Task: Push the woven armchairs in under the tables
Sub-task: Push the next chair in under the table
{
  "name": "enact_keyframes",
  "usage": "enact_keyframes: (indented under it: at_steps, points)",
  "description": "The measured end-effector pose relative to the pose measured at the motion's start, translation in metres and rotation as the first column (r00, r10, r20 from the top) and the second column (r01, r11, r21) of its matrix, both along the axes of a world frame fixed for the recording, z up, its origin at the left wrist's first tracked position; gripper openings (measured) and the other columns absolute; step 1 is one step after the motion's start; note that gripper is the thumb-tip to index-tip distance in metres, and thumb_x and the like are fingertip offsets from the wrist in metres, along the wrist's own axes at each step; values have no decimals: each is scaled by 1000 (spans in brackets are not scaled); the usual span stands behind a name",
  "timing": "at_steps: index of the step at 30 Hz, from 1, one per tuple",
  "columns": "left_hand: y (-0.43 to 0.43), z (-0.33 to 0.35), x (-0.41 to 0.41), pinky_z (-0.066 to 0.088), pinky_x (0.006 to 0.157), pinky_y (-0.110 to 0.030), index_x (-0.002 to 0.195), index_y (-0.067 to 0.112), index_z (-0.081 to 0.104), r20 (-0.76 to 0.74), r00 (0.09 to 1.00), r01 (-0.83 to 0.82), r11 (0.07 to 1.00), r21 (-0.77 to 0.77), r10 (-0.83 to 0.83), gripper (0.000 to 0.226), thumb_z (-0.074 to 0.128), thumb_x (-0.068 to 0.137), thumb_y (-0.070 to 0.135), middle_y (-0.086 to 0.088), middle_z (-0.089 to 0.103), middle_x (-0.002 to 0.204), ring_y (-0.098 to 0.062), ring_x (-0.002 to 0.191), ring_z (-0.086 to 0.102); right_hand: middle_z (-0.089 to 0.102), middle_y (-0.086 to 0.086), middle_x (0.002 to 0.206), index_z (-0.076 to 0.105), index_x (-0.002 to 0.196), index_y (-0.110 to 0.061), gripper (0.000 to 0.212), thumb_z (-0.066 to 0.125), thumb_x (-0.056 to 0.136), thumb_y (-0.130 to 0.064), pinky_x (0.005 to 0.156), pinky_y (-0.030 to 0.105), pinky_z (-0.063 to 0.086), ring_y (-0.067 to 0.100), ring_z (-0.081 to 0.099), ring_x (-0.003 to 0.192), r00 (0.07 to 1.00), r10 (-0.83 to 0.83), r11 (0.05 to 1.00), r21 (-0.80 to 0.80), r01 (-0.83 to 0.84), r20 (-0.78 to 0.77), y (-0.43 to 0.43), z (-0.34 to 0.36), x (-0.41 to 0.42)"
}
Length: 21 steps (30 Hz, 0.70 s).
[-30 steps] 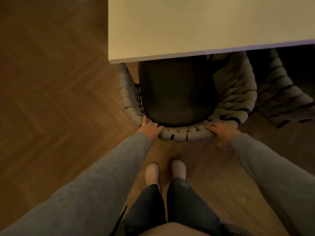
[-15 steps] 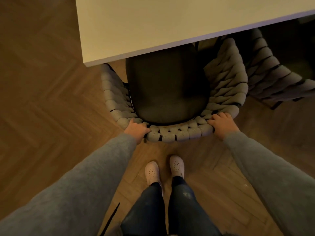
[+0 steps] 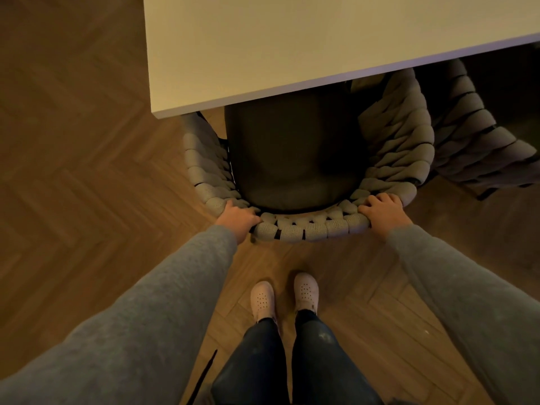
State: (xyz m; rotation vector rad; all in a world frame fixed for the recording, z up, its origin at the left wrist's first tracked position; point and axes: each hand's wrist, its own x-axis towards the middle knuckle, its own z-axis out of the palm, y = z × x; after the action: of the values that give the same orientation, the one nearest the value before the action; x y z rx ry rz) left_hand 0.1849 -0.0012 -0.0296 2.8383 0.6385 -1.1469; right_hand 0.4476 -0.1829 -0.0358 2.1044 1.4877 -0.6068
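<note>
A woven armchair point(image 3: 309, 228) with a thick grey rope backrest and a dark seat cushion stands in front of me, its front part hidden under the pale table point(image 3: 292, 54). My left hand point(image 3: 238, 219) grips the left end of the backrest's top rim. My right hand point(image 3: 382, 213) grips the rim at the right end, fingers curled over it. A second woven armchair point(image 3: 479, 147) stands to the right, close beside the first and partly under the same table.
Herringbone wood floor point(image 3: 87, 185) spreads to the left and behind me. My feet in white perforated shoes point(image 3: 285, 296) stand just behind the chair. The table's corner point(image 3: 157, 112) juts out at the left of the chair.
Both hands went from resting against the backrest rim to gripping it. The chair stays about as far under the table; the view shifted and the neighbouring chair shows more.
</note>
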Motion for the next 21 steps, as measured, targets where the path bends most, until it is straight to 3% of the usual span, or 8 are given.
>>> enact_keyframes:
  at_steps: [13,17,19,21]
  points:
    - [5,3,-1,26,107,-48,146,34,36,-40,999,7,999,-31,-8,54,49,98,13,2,37,150,-24,130,45,35,4,148,40,143,-27,50,55,95,-28,119,45,17,30,27,140,1000,-15,996,-84,15,4,8,2,-2]
    - [9,3,-1,25,109,-47,147,32,32,2,1000,-6,995,-103,6,60,55,94,15,-1,40,148,-24,134,40,23,7,155,23,152,-29,67,58,94,-32,119,47,18,31,21,145,996,-89,973,-214,87,0,24,7,-2]
    - [16,3,-6,13,117,-53,151,30,23,1,1000,12,991,-131,-12,72,61,90,22,-2,34,153,-25,142,29,26,5,154,18,153,-33,81,65,87,-28,115,48,29,30,29,141,985,-159,926,-357,124,-70,40,11,-7]
    - [34,8,-18,1,118,-57,153,29,17,25,1000,12,992,-123,-9,83,67,87,28,-4,24,157,-25,148,14,38,3,146,24,150,-38,83,68,82,-18,102,44,46,27,46,126,942,-288,867,-464,181,-171,66,18,-22]
